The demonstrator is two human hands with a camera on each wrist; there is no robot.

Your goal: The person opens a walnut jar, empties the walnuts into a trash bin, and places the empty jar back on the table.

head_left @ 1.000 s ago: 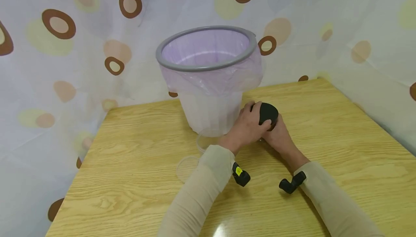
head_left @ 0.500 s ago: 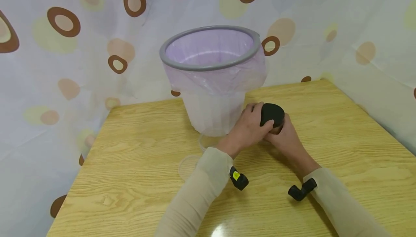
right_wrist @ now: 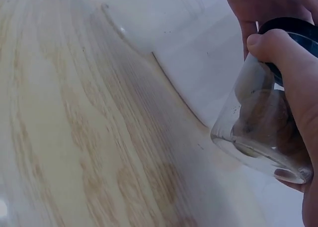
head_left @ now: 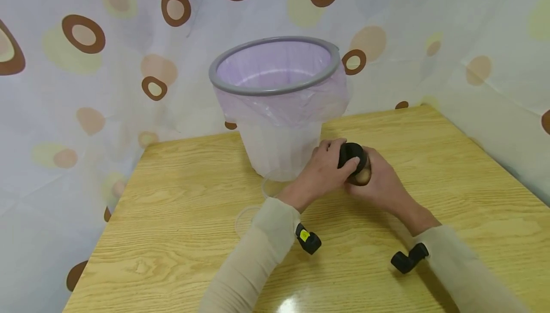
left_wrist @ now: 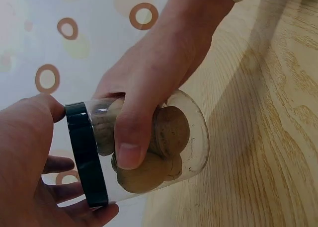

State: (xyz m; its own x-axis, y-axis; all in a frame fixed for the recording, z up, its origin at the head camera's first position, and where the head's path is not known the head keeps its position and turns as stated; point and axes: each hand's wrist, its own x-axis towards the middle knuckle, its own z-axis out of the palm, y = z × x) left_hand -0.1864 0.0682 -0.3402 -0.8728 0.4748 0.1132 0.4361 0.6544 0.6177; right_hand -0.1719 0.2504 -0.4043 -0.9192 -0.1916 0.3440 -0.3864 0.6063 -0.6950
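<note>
two hands on one tilted jar, right hand gripping glass, left hand clasping black lid

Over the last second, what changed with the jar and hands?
The jar has been tipped: a second ago its black lid faced up, now it tilts toward the bin and the brown contents show beneath. The left hand still grips the lid, the right hand still holds the glass body; the right forearm slid toward the camera. Bin and table unchanged.
</note>
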